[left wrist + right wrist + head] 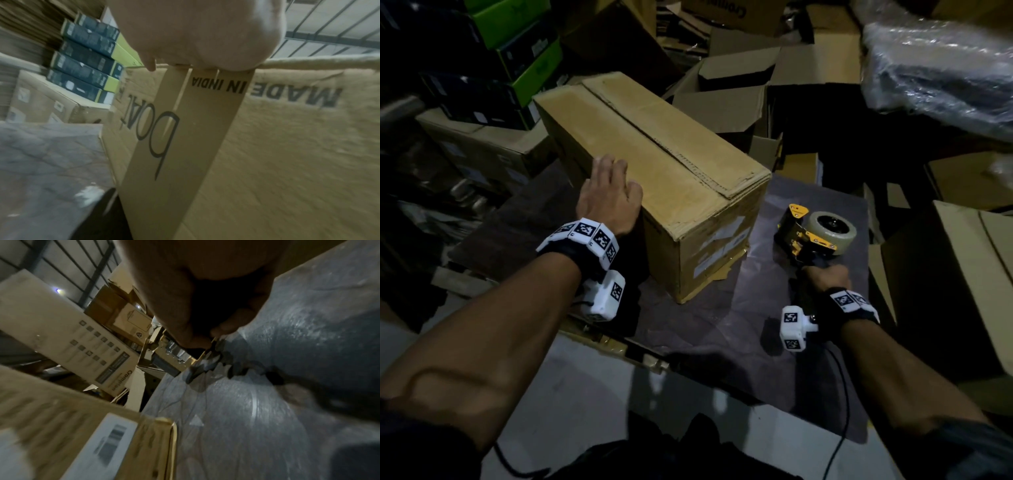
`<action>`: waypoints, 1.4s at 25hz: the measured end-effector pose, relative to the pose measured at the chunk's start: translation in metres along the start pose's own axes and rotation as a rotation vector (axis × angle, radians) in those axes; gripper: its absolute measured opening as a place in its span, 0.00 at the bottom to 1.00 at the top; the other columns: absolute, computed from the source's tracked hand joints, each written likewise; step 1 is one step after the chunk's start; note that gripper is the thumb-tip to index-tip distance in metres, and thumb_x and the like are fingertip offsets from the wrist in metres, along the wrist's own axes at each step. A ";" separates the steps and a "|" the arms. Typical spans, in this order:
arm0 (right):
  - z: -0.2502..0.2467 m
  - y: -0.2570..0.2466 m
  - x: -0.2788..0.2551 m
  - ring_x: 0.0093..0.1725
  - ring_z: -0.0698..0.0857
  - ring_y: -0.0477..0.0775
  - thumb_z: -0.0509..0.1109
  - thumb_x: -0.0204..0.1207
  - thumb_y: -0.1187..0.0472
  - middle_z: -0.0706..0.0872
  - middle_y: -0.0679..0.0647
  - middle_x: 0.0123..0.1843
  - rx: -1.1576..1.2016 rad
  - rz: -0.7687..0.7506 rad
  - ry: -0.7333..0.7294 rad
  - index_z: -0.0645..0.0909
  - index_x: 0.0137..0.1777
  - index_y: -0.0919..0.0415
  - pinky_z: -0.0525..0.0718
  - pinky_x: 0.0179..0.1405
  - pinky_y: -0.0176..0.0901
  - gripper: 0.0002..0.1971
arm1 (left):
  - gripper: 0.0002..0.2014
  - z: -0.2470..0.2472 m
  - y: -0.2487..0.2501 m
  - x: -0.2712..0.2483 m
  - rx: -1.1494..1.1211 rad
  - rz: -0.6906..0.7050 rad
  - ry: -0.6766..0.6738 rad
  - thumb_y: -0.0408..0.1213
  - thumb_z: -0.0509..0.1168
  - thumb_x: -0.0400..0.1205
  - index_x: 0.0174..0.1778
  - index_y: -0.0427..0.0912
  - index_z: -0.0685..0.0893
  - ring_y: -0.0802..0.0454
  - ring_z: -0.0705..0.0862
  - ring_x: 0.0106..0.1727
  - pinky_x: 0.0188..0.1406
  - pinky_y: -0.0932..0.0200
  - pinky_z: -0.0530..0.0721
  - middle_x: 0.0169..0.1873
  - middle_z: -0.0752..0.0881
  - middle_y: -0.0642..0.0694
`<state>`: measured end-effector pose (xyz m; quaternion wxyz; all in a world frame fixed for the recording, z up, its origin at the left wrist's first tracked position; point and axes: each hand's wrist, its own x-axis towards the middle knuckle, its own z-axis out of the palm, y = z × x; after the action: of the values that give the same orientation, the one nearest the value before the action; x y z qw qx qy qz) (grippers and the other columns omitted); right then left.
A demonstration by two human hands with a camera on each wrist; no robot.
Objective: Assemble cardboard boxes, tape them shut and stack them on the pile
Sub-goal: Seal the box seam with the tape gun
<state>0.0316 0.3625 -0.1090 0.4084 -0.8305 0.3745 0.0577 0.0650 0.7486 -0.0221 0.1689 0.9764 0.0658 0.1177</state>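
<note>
resting flat-fingered, left hand (608, 196) steadies the oblong cardboard box (671, 164); right hand (825, 275) grips the tape dispenser (813, 233).

Matt, scuffed brown cardboard box (654, 164) — yellow plastic-looking tape dispenser (799, 233) with glossy tape roll (831, 230) — crinkled shiny film over the surface (739, 325).

A long brown cardboard box (654, 178) lies flat on my work surface, top flaps closed along an untaped centre seam, white labels on its near end. Right of it, apart, stands my yellow tape dispenser (813, 236).
</note>
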 end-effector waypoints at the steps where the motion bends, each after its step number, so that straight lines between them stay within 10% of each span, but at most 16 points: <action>1: 0.002 0.003 -0.004 0.55 0.87 0.69 0.79 0.68 0.55 0.89 0.67 0.58 0.020 -0.006 0.018 0.85 0.61 0.68 0.83 0.50 0.51 0.24 | 0.26 0.001 0.005 0.003 -0.004 -0.019 -0.010 0.43 0.47 0.86 0.81 0.39 0.59 0.42 0.48 0.85 0.81 0.40 0.56 0.83 0.54 0.39; 8: 0.005 0.005 -0.048 0.50 0.87 0.63 0.78 0.71 0.56 0.89 0.62 0.49 0.278 -0.092 0.072 0.88 0.56 0.59 0.82 0.48 0.48 0.15 | 0.29 0.005 0.036 0.004 -0.112 -0.113 -0.068 0.46 0.44 0.87 0.84 0.39 0.53 0.41 0.43 0.85 0.82 0.38 0.52 0.85 0.48 0.38; 11: 0.007 -0.001 -0.076 0.41 0.88 0.64 0.77 0.57 0.51 0.89 0.61 0.41 0.445 -0.141 0.094 0.87 0.49 0.56 0.83 0.38 0.51 0.19 | 0.31 -0.002 0.037 -0.003 -0.148 -0.119 -0.168 0.50 0.43 0.88 0.85 0.40 0.50 0.43 0.42 0.85 0.83 0.40 0.47 0.85 0.45 0.39; 16: 0.008 -0.021 -0.130 0.27 0.76 0.53 0.75 0.67 0.61 0.77 0.53 0.29 0.644 -0.284 0.131 0.79 0.37 0.51 0.74 0.21 0.40 0.07 | 0.26 -0.023 0.047 -0.041 -0.267 0.053 -0.082 0.49 0.47 0.88 0.79 0.39 0.66 0.43 0.58 0.82 0.80 0.41 0.58 0.81 0.64 0.41; 24: 0.027 -0.037 -0.216 0.37 0.85 0.56 0.75 0.65 0.41 0.85 0.48 0.37 0.542 -0.620 0.224 0.82 0.43 0.47 0.86 0.39 0.62 0.14 | 0.18 -0.085 0.049 -0.089 -1.132 0.053 -0.367 0.45 0.50 0.90 0.45 0.41 0.82 0.48 0.83 0.37 0.39 0.54 0.82 0.39 0.87 0.44; 29: 0.043 -0.040 -0.244 0.47 0.86 0.48 0.79 0.74 0.56 0.86 0.43 0.45 0.402 -0.757 0.273 0.84 0.57 0.54 0.87 0.53 0.55 0.13 | 0.30 -0.110 0.024 -0.091 -1.406 -0.185 -0.682 0.56 0.45 0.88 0.58 0.33 0.81 0.40 0.88 0.48 0.45 0.54 0.86 0.51 0.88 0.34; 35: 0.058 -0.050 -0.264 0.54 0.84 0.49 0.79 0.75 0.56 0.84 0.44 0.50 0.244 -0.813 0.263 0.81 0.67 0.60 0.83 0.56 0.48 0.22 | 0.18 -0.122 -0.011 -0.086 -1.642 -0.434 -0.747 0.49 0.59 0.85 0.55 0.34 0.78 0.40 0.88 0.44 0.40 0.55 0.89 0.45 0.85 0.34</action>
<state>-0.1111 0.5750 -0.0098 0.4417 -0.8563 0.0706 -0.2584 -0.0496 0.7825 0.0679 0.8361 0.4913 0.0845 -0.2289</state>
